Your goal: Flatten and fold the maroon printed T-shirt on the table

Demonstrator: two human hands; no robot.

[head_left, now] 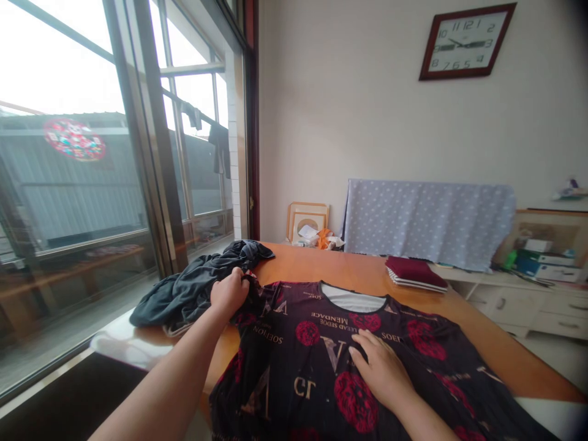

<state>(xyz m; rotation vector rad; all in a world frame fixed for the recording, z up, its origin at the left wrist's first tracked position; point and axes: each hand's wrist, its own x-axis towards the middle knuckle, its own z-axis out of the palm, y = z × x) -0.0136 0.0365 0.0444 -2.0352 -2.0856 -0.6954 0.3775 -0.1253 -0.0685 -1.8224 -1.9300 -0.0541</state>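
Note:
A black shirt [316, 373] with red lion-head prints and gold lettering lies spread over the wooden table, its neckline away from me. My left hand [231, 292] is closed in a fist on the shirt's left side, gripping what looks like its sleeve, close to a heap of dark clothes [188, 288]. On the chest of the shirt my right hand [379, 367] lies flat, fingers extended and holding nothing. The shirt's lower edge runs out of view.
Farther back on the wooden table [312, 260] sits a folded stack of maroon and striped clothes [413, 274]. Beyond it, a blue dotted cloth [422, 220] hangs over something. Glass windows [73, 184] run along the left, and white drawers [551, 303] stand at right.

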